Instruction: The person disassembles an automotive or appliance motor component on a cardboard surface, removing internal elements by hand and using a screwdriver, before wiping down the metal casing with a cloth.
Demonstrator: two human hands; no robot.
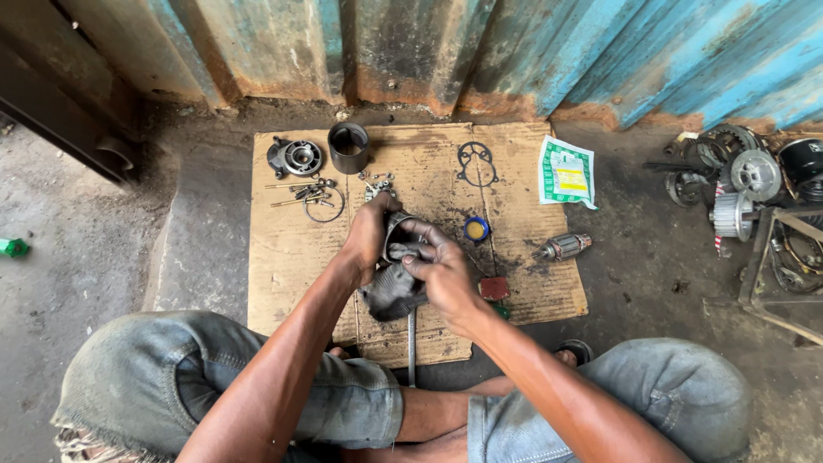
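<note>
Both hands meet over a stained sheet of brown cardboard (291, 249) laid on the ground. The left hand (369, 236) is curled closed around the side of a dark, greasy cylindrical metal motor housing (396, 257), its fingers wrapped over the upper rim. The right hand (441, 274) grips the same housing from the opposite side, fingers bent tightly, thumb pressing into the open end. Just below the hands a grey metal shaft (411, 347) stands on the cardboard. Right of the right hand lie a small blue-and-yellow round cap (477, 229) and a copper-wound armature (563, 248). Beyond the left hand stands a short dark steel cylinder sleeve (348, 147), with thin brass-coloured bolts (296, 195) beside it.
</note>
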